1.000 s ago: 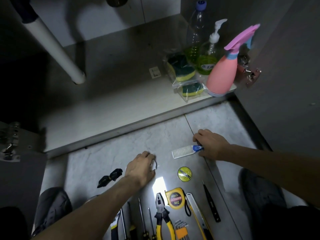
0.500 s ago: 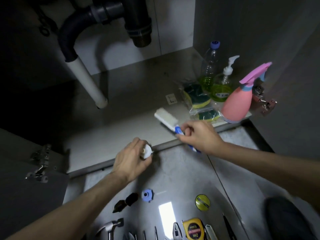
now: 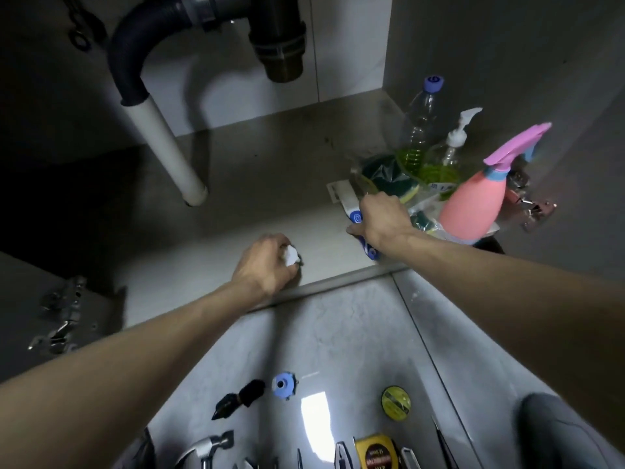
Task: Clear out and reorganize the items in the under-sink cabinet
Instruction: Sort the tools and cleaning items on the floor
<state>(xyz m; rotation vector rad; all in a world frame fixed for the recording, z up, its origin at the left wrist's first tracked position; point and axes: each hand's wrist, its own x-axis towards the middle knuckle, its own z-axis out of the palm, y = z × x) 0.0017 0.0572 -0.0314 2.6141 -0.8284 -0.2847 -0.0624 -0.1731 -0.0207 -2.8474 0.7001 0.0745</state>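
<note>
In the head view, the left hand (image 3: 267, 265) is over the front part of the cabinet floor (image 3: 209, 252), left of the pink spray bottle (image 3: 473, 204). Its fingers are curled around a small white object (image 3: 291, 256); what it is I cannot tell. The right hand (image 3: 384, 214) is just left of the pink spray bottle, fingers closed on the blue handle of a white scrub brush (image 3: 353, 213), which is low over the cabinet floor. Behind the spray bottle stand a clear bottle (image 3: 421, 120) and a pump bottle (image 3: 453, 143), with bagged sponges (image 3: 389, 177) beside them.
</note>
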